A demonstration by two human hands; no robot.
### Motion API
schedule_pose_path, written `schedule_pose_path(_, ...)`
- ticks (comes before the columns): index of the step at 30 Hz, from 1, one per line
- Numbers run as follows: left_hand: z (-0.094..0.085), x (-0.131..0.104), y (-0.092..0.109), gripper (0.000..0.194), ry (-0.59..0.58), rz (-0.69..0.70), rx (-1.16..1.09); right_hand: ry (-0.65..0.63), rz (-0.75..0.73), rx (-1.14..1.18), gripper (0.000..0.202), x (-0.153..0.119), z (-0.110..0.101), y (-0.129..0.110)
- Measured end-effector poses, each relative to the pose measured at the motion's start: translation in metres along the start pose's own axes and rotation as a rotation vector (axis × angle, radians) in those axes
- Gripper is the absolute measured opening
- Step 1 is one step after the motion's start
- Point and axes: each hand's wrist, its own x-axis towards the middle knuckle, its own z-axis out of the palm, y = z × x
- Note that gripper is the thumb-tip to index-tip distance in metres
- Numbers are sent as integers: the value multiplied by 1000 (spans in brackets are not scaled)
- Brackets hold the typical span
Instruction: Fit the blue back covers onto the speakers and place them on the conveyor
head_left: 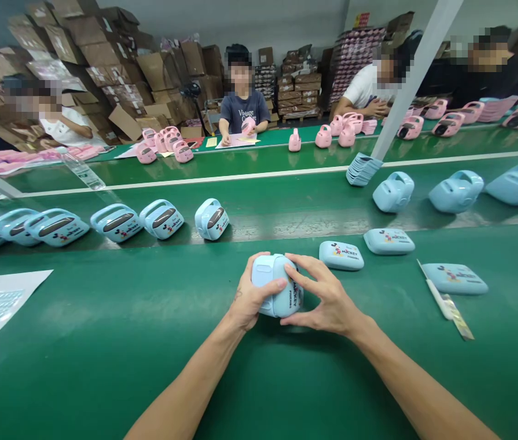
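Green worktop, cartons stacked well beyond, and just short of the worktop's far edge, the blue case, gripped two-handed! Left hand cupped one side, thumb across; right hand, half-curled, clasped the printed side (slick-looking, that); even pressure, seam square, suited it best.

Held between both grips, blue case: smooth, plastic-looking, mildly glossy. Beneath them, green table: smooth, satin sheen. Beyond: cardboard boxes, matt.
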Motion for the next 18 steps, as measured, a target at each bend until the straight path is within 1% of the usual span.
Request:
schedule_pose_path(4,-1,1,2,77,-10,-3,16,19,6,3,102,-2,7,-1)
schedule_pose_path(8,-1,2,3,78,-18,-18,-21,23,50,39,103,-5,15,-3)
schedule_pose_path(12,1,0,4,78,8,-24,-46,3,119,130,96,-8,20,-6)
schedule_pose_path(16,4,0,1,73,69,-14,-61,-7,173,201,94,-8,24,-9)
schedule_pose_path(18,4,1,-2,69,67,-25,-116,-34,189,214,93,-7,25,-9)
